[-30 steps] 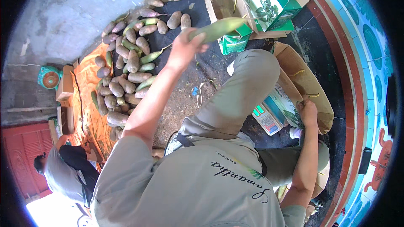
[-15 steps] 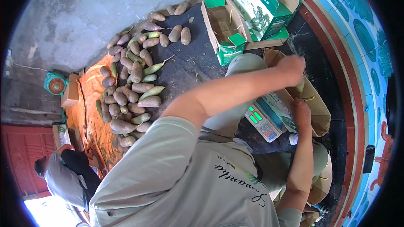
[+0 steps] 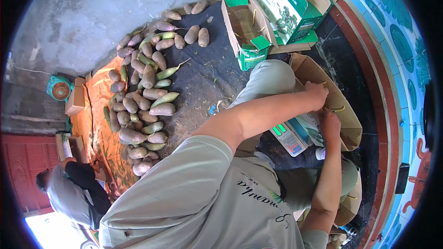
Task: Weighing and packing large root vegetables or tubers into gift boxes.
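My left hand (image 3: 316, 96) is closed over an open cardboard box (image 3: 347, 120), its fingers curled round something I cannot make out. Just nearer to me, my right hand (image 3: 330, 125) is closed at the box's near side; what it grips, if anything, is hidden. A yellow cord (image 3: 339, 109) shows against the brown inside of the box, beside the right hand. Below the box's printed side sits a white digital scale (image 3: 287, 139) with lit green displays. My left forearm crosses over my knee and hides part of the scale.
Many radishes (image 3: 148, 77), brownish and green, lie heaped on the dark ground cloth at left. Ahead stand an open green-and-white carton (image 3: 249, 23) and a taller printed carton (image 3: 288, 11). A green fan (image 3: 60, 88) and another person (image 3: 74, 193) are at far left.
My left hand has lowered and come back toward me and the right hand. A greenish thing seen between the hands earlier no longer shows. The right hand has barely moved.
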Available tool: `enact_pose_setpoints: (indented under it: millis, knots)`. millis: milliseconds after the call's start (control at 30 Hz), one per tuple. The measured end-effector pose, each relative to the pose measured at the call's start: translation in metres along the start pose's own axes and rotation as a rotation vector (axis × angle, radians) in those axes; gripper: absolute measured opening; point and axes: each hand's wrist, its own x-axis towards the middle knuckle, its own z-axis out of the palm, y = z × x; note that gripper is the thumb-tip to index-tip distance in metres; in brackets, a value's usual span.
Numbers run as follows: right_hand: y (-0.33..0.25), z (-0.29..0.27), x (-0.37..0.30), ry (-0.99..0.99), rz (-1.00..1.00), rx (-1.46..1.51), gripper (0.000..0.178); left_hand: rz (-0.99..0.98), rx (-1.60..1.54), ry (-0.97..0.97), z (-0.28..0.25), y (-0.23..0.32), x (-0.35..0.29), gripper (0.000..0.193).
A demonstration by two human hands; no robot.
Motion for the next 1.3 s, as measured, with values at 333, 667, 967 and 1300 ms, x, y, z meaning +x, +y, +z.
enact_pose_setpoints:
  millis: [333, 667, 967, 1300]
  knots:
    - [0.007, 0.011, 0.007, -0.004, 0.057, 0.117, 0.024, 0.336, -0.155, 0.329, -0.043, -0.007, -0.042, 0.014]
    - [-0.001, 0.0, 0.005, 0.038, 0.03, 0.082, 0.024, -0.118, -0.033, 0.798, -0.063, -0.204, -0.238, 0.011]
    - [-0.008, -0.005, 0.0, -0.028, 0.097, 0.092, 0.03, -0.841, -0.007, -0.503, 0.151, -0.233, -0.502, 0.025]
    - [0.014, 0.015, 0.0, 0.088, 0.048, -0.017, 0.041, -0.866, -0.391, -0.49, 0.259, -0.218, -0.568, 0.033]
